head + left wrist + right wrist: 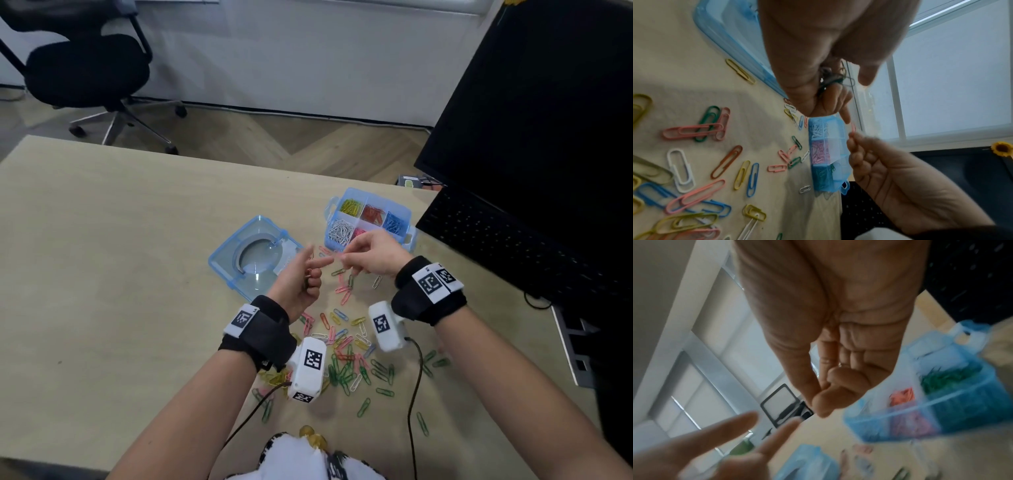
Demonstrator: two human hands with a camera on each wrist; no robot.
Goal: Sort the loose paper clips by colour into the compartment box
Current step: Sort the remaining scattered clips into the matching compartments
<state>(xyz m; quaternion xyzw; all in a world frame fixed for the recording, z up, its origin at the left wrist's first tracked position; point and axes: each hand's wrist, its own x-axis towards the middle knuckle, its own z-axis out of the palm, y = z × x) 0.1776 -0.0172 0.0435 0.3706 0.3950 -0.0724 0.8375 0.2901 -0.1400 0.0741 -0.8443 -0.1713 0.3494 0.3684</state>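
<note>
Loose clips (346,356) under 2 hands: right (371,255) pinching pink clip (853,128), left (298,281) clutching several (lid (253,255) beside).

An office. A pale wooden desk (102,240) holds a large black monitor (548,120) and black keyboard (496,240) at the right. A black swivel chair (89,72) on castors stands beyond it on herringbone wood flooring (274,137), beside a white wall (308,51).
</note>
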